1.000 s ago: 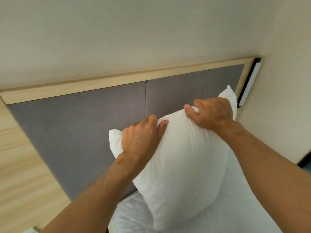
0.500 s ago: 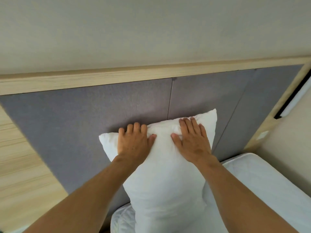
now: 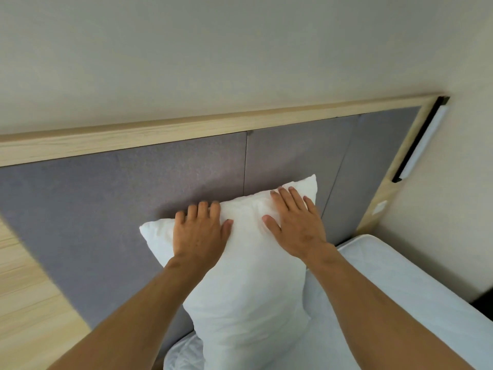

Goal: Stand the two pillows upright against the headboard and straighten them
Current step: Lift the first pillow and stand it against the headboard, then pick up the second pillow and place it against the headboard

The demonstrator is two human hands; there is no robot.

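White pillow [image 3: 248, 284]: stands on end on the bed, its back against the grey headboard [image 3: 106, 214]; its top edge slants, with the right corner higher than the left.
Second pillow: only one pillow can be made out with certainty; white fabric low beside the standing one may be bedding or another pillow, I cannot tell which.
Left hand [image 3: 198, 233]: laid flat on the upper left part of the pillow, palm down, fingers together and reaching just over the top edge, thumb spread toward the middle; it presses and clasps nothing.
Right hand [image 3: 296, 222]: laid flat on the upper right part of the pillow, fingers spread and pointing up toward the top right corner, thumb out to the left; it too is spread wide and grips nothing.
Hands to each other: near, apart, a strip of creased pillow fabric between the two thumbs.
Headboard: grey padded panels with upright seams, framed along the top and right by pale wood trim [image 3: 186, 126].
Mattress [image 3: 400, 289]: white and quilted, visible to the right of the pillow and running up to the headboard.
Wall [image 3: 240, 49]: plain and pale above the wood trim.
Left edge: a pale wood panel [image 3: 26, 303] beside the headboard.
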